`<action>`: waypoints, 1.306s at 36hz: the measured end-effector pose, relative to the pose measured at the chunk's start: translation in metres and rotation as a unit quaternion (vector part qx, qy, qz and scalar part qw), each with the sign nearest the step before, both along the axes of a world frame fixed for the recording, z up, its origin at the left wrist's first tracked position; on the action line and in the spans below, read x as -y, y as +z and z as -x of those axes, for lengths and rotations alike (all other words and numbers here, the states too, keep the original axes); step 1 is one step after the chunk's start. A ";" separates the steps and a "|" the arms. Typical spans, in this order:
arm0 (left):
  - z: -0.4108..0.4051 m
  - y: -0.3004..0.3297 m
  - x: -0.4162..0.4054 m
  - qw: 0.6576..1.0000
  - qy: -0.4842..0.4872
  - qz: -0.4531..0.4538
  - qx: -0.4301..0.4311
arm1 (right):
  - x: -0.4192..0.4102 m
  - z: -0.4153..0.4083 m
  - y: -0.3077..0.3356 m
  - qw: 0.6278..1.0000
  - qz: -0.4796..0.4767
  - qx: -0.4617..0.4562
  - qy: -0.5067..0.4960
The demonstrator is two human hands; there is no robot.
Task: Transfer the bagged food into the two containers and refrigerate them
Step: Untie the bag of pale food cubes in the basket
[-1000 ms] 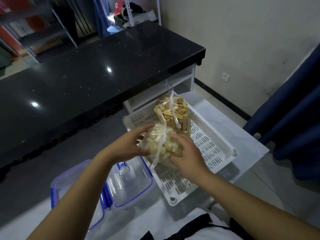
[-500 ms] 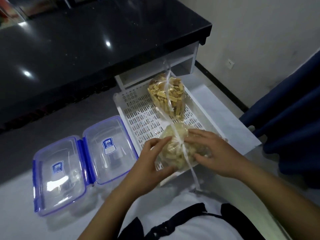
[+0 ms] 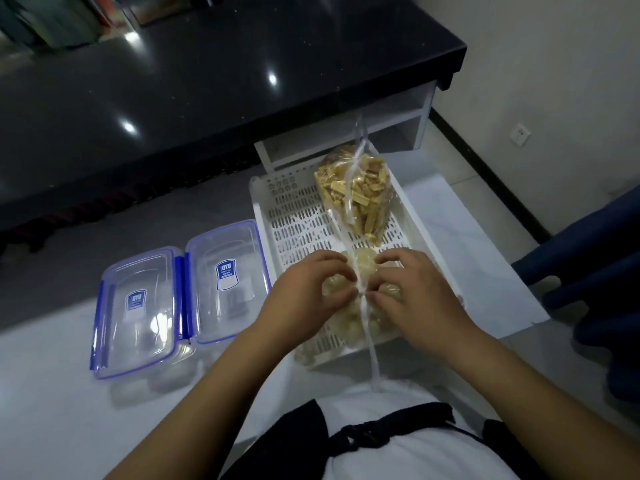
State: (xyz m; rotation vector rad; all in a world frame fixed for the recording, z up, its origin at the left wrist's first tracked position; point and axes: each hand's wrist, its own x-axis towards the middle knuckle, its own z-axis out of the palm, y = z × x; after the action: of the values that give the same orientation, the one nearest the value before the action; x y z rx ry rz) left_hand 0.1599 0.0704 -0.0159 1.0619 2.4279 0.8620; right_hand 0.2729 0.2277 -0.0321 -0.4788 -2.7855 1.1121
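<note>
White counter (image 3: pixel 52 410), white slotted tray (image 3: pixel 298 216) at frame centre: my left hand (image 3: pixel 308 299) and right hand (image 3: pixel 415 296), fingers curled, pinch the pale food bag (image 3: pixel 360 268) at its tie.

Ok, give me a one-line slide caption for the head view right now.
Both hands, left and right, work the knot of a tied food bag in the white tray, beside two lidded containers.

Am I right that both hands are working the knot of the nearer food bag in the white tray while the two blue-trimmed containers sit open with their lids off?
Not quite. In the head view both hands, left and right, do work the nearer bag in the white tray, but the two containers have their lids on.
</note>
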 end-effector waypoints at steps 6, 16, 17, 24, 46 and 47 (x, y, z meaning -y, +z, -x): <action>-0.008 0.000 -0.012 0.998 -0.010 0.022 -0.058 | -0.009 -0.010 -0.001 0.998 -0.014 -0.017 0.063; -0.011 0.002 -0.005 0.985 0.116 -0.129 -0.023 | -0.053 -0.001 0.028 0.993 -0.008 -0.101 0.053; -0.012 0.005 -0.003 0.979 0.138 -0.149 -0.011 | -0.057 0.000 0.032 0.993 0.004 -0.106 0.054; -0.016 0.030 0.022 0.950 0.221 -0.220 -0.014 | -0.083 -0.003 0.054 0.984 0.050 -0.162 0.050; -0.022 0.014 -0.021 0.988 0.079 -0.003 -0.131 | -0.051 0.013 0.006 0.981 -0.074 -0.065 0.166; -0.021 0.016 -0.024 0.986 0.086 -0.012 -0.139 | -0.050 0.015 0.005 0.981 -0.079 -0.076 0.163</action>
State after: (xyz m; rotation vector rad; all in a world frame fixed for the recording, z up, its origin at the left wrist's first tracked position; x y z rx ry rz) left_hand 0.1805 0.0942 -0.0002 1.0553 2.7823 0.8457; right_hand 0.2581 0.2779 -0.0268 0.0792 -2.8481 0.9210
